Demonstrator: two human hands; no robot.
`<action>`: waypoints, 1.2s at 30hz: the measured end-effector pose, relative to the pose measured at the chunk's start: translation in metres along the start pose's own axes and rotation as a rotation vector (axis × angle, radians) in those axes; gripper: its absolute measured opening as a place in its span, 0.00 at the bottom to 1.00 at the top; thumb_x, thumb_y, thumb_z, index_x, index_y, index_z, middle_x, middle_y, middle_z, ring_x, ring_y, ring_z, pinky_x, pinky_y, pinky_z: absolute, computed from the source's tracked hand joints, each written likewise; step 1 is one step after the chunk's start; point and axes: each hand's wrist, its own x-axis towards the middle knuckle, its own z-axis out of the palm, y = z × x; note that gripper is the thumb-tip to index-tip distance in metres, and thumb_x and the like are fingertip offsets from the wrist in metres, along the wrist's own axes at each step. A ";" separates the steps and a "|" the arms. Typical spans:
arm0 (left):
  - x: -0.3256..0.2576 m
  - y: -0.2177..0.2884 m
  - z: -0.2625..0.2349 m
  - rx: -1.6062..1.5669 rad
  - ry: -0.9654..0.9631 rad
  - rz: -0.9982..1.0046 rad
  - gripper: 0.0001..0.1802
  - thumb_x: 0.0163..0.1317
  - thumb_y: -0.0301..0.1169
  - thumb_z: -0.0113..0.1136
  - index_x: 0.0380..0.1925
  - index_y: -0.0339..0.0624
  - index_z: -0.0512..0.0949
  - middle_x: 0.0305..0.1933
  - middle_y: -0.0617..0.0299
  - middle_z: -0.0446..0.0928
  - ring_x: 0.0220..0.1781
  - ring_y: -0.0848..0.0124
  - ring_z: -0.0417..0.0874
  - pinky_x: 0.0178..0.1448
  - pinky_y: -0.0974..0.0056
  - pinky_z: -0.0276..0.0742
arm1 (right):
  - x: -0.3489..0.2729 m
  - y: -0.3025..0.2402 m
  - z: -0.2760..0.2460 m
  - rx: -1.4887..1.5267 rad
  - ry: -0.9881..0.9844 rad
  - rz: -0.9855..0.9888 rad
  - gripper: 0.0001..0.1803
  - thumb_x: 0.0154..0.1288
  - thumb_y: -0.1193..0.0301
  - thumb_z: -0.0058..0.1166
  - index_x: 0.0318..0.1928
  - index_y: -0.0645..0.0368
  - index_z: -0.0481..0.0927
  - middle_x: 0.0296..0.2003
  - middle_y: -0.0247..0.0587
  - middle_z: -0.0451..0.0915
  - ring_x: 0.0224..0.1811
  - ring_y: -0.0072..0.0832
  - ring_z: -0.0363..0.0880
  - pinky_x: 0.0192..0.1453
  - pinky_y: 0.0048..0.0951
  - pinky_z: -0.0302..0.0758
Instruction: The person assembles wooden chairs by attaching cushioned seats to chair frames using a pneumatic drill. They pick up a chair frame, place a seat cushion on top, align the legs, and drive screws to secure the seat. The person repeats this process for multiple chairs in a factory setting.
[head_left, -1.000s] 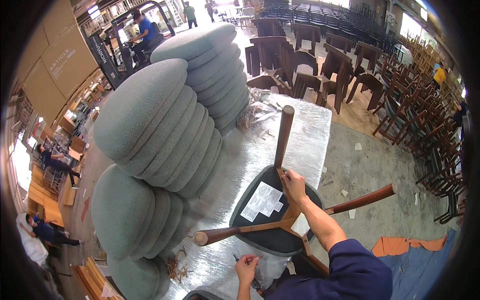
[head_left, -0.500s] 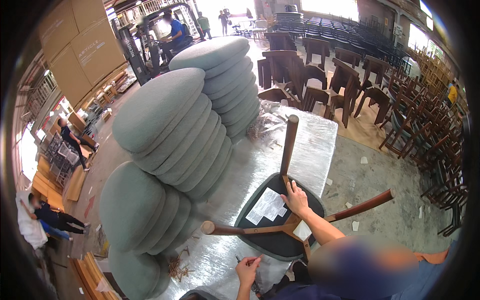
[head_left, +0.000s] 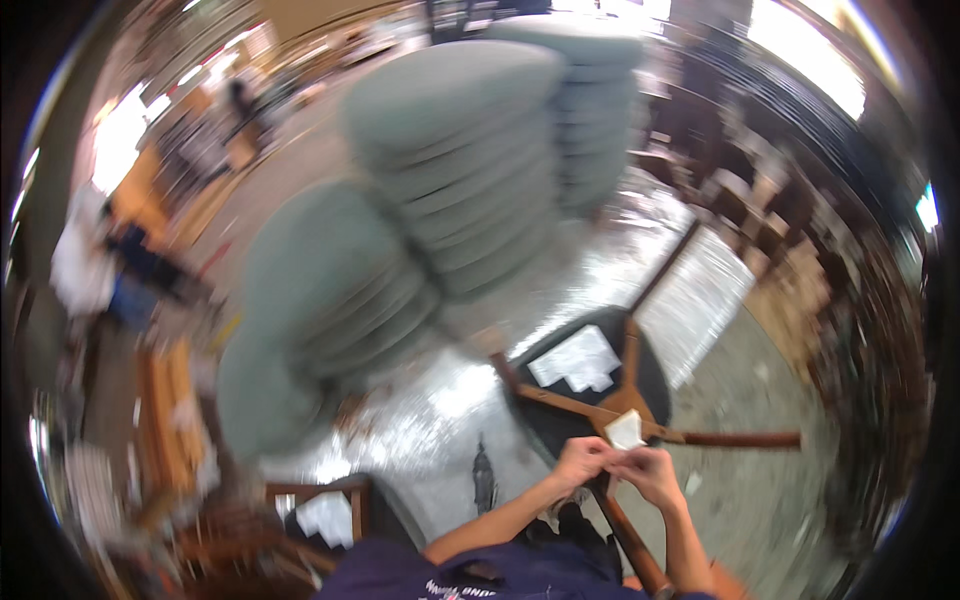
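Observation:
An upturned chair with a dark seat (head_left: 652,375) and brown wooden legs (head_left: 745,439) lies in front of me, the view smeared by motion. Over its near side my left hand (head_left: 583,461) and my right hand (head_left: 648,473) meet, fingertips pinched together. Whatever they pinch is too small or hidden to make out. Right beside the fingers is a small white square piece (head_left: 625,429); whether they touch it I cannot tell. White label sheets (head_left: 577,360) lie on the seat's underside. A slim black tool (head_left: 484,482) rests on the wrapped surface left of my hands.
Grey-green cushions (head_left: 470,150) stand in tall stacks beyond the plastic-wrapped surface (head_left: 440,400). Another wooden-framed seat (head_left: 375,510) is at lower left. Wooden chair parts (head_left: 730,150) crowd the far right. A person (head_left: 150,260) is at the left.
My view has swung, shifting the cushion stacks right. My right hand left the chair's frame, and my left hand came over to meet it. The dark tool my left hand held now lies down.

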 end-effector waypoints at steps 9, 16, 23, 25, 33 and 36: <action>-0.033 -0.085 -0.016 -0.434 0.178 -0.211 0.28 0.73 0.20 0.54 0.69 0.44 0.56 0.56 0.49 0.83 0.44 0.64 0.89 0.47 0.55 0.87 | -0.030 0.075 -0.027 0.282 0.228 0.020 0.16 0.77 0.78 0.58 0.62 0.66 0.79 0.35 0.34 0.81 0.36 0.22 0.84 0.39 0.24 0.81; -0.055 -0.136 -0.004 -0.097 0.235 -0.011 0.19 0.67 0.23 0.67 0.58 0.36 0.80 0.37 0.56 0.85 0.35 0.69 0.88 0.37 0.64 0.89 | -0.026 0.119 -0.077 0.084 0.320 -0.204 0.07 0.78 0.74 0.61 0.50 0.64 0.83 0.36 0.34 0.83 0.39 0.17 0.79 0.46 0.23 0.78; -0.103 -0.142 0.055 0.576 0.753 0.182 0.11 0.61 0.25 0.71 0.43 0.35 0.85 0.31 0.54 0.87 0.33 0.66 0.89 0.41 0.60 0.84 | -0.004 0.136 -0.088 0.067 0.702 -0.333 0.07 0.73 0.76 0.66 0.47 0.64 0.84 0.39 0.40 0.88 0.43 0.22 0.88 0.51 0.26 0.85; -0.103 -0.146 0.065 0.555 0.777 0.155 0.09 0.60 0.25 0.73 0.40 0.35 0.87 0.34 0.56 0.88 0.38 0.68 0.89 0.46 0.62 0.84 | 0.010 0.149 -0.080 0.328 0.709 -0.345 0.07 0.72 0.77 0.66 0.46 0.66 0.84 0.38 0.40 0.88 0.43 0.21 0.88 0.52 0.25 0.85; -0.065 -0.116 0.090 0.108 0.786 0.311 0.05 0.63 0.22 0.72 0.38 0.34 0.86 0.40 0.60 0.88 0.41 0.74 0.88 0.48 0.67 0.84 | 0.040 0.177 -0.081 -0.027 0.615 -0.370 0.06 0.68 0.80 0.67 0.42 0.64 0.82 0.36 0.44 0.88 0.40 0.32 0.90 0.48 0.32 0.86; -0.032 -0.098 0.092 0.034 0.753 0.432 0.05 0.64 0.21 0.72 0.38 0.34 0.85 0.39 0.62 0.88 0.42 0.75 0.88 0.48 0.68 0.84 | 0.054 0.188 -0.083 -0.311 0.513 -0.567 0.07 0.64 0.80 0.68 0.40 0.63 0.82 0.39 0.45 0.86 0.41 0.41 0.88 0.47 0.38 0.84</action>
